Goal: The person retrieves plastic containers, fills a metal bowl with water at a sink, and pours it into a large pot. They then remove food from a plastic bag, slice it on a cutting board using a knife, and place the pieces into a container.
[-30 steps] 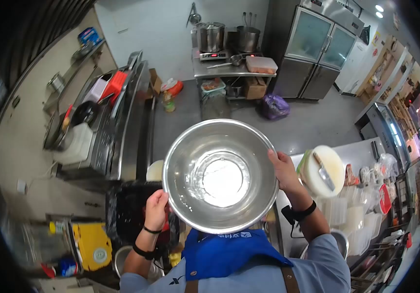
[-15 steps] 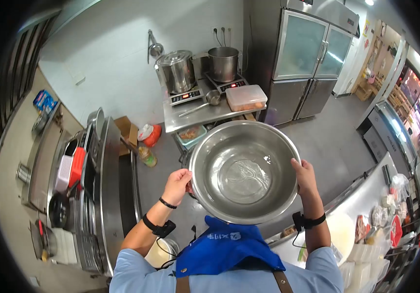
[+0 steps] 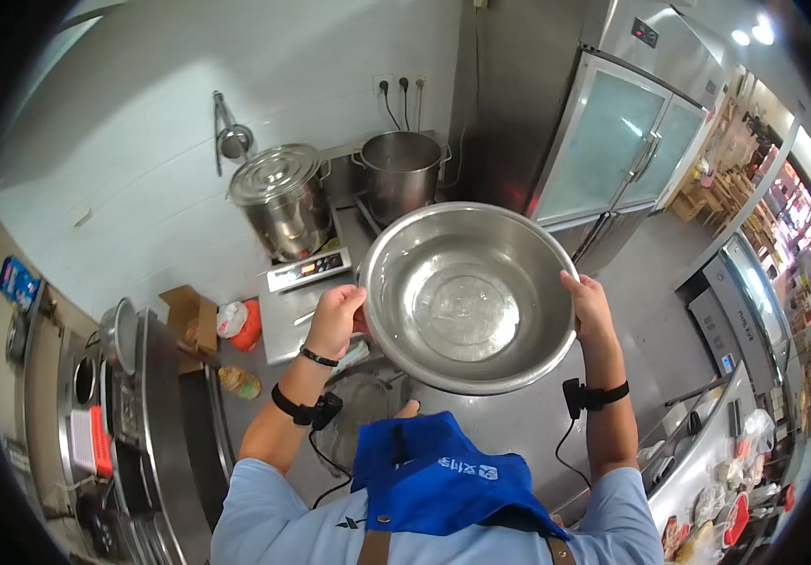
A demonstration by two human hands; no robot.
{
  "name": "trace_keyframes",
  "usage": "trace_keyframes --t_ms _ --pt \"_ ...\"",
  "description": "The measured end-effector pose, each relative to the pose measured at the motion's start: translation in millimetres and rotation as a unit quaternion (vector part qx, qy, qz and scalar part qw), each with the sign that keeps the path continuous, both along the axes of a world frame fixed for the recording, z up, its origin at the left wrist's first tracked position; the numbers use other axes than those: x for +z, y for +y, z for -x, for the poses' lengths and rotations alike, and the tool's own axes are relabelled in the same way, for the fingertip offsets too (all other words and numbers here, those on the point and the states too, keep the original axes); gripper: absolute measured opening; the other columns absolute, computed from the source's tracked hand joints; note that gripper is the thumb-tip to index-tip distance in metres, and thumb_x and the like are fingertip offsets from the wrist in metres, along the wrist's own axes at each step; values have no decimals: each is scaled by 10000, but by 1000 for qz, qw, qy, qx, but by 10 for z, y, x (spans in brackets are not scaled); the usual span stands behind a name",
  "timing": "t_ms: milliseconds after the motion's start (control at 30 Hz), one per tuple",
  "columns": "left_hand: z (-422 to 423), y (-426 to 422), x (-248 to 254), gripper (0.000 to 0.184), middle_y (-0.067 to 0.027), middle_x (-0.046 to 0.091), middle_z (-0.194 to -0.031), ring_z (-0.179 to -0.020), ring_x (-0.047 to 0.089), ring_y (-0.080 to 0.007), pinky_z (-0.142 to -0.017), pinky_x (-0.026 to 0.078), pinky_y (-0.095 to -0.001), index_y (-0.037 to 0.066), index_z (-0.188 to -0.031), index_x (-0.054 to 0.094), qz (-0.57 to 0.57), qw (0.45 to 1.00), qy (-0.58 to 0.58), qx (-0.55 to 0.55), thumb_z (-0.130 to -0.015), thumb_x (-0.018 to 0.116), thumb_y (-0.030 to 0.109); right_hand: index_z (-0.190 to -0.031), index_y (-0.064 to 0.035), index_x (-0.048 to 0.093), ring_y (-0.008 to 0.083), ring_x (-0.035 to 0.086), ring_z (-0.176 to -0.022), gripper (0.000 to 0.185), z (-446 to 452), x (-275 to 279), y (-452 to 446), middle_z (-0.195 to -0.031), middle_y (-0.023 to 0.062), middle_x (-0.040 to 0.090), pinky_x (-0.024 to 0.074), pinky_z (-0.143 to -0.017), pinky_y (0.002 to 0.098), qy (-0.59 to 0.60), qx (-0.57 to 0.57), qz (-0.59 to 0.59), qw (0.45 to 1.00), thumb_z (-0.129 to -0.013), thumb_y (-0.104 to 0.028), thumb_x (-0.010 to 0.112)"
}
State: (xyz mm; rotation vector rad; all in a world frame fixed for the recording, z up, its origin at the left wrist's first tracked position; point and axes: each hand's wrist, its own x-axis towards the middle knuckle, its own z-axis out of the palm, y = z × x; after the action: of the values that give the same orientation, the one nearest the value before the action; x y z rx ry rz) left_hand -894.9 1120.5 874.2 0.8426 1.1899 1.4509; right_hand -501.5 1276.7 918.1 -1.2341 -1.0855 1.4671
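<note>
Both hands and the big steel bowl [image 3: 467, 306] have come closer to the cooking desk [image 3: 283, 330] since a moment ago, and the pots sit further left in the view. Nearest is the blue apron [image 3: 453, 476]. The bowl is up in the air in front of it. The left hand [image 3: 333, 325] grips the bowl's left rim, and the right hand [image 3: 591, 309] grips the right rim. The bowl's open top faces up, toward the person's head. It is round, so it is about as long one way as the other.

Below the bowl and to its right, gray floor [image 3: 509, 428] runs over to the fridge. The desk's edge is just beside the left hand in the view; I cannot tell how high the bowl is over it. The bowl covers part of this desk.

Further off, on the desk, a tall pot with a lid [image 3: 283, 207] stands on a flat cooker [image 3: 309, 271]. An open pot [image 3: 404, 184] is near it, just past the bowl's far rim. To the left, a red bag [image 3: 245, 327] and a cardboard box [image 3: 189, 320] sit by the white wall [image 3: 132, 132]. Far to the right stands the big fridge [image 3: 603, 141].
</note>
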Motion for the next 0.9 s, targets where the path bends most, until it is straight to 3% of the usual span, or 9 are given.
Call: trace_keyframes --t_ms 233,367,467,600,700,800,900 --pt "805 2042 -176 293 -19 642 -733 -596 630 -101 -537 531 -262 8 -891 649 -47 994 76 67 -1057 567 234 -1110 48 636 160 699 -755 224 812 -102 2093 -933 88 709 582 -655 317 -6 4 -25 1000 -1021 -158 645" --pt "1227 2973 -251 308 -11 628 -716 -586 616 -100 -524 511 -271 0 -864 639 -9 994 57 88 -1050 584 239 -1135 59 636 182 709 -793 233 1271 -151 3104 -965 114 717 584 -683 333 13 0 -18 1000 -995 -126 658" --pt "1485 3602 -493 314 -36 649 -737 -568 618 -123 -514 524 -294 -38 -968 667 0 993 48 109 -1053 573 249 -1162 80 633 219 717 -831 266 1568 -132 3674 -996 144 722 588 -716 358 -12 -15 -3 1000 -967 -98 668" --pt "1750 4190 -482 325 -60 691 -834 -667 674 -137 -548 569 -301 -46 -1047 669 35 990 75 113 -1061 569 263 -1162 115 632 279 717 -884 304 1906 -323 4523 -1017 183 718 586 -765 402 -59 -89 -6 994 -929 -72 688" --pt "1920 4580 -636 349 -71 696 -841 -675 688 -154 -569 593 -332 -43 -1032 669 59 990 62 115 -1058 573 292 -1124 104 650 283 719 -903 267 2010 -238 4973 -1008 182 709 590 -820 393 -88 19 23 996 -927 -75 675" --pt "2026 4851 -783 355 -76 698 -837 -678 700 -167 -577 603 -341 -40 -1024 670 78 991 18 107 -1061 560 295 -1056 116 656 293 713 -911 225 2249 -2 5212 -1002 196 706 594 -822 417 -158 17 34 987 -922 -64 666" --pt "2035 4982 -845 365 -87 703 -842 -668 708 -185 -583 613 -357 -41 -1023 669 95 989 -30 106 -1062 553 302 -1058 106 681 305 686 -934 231 2338 -67 5548 -1040 213 699 573 -807 425 -97 15 58 993 -906 -66 695"
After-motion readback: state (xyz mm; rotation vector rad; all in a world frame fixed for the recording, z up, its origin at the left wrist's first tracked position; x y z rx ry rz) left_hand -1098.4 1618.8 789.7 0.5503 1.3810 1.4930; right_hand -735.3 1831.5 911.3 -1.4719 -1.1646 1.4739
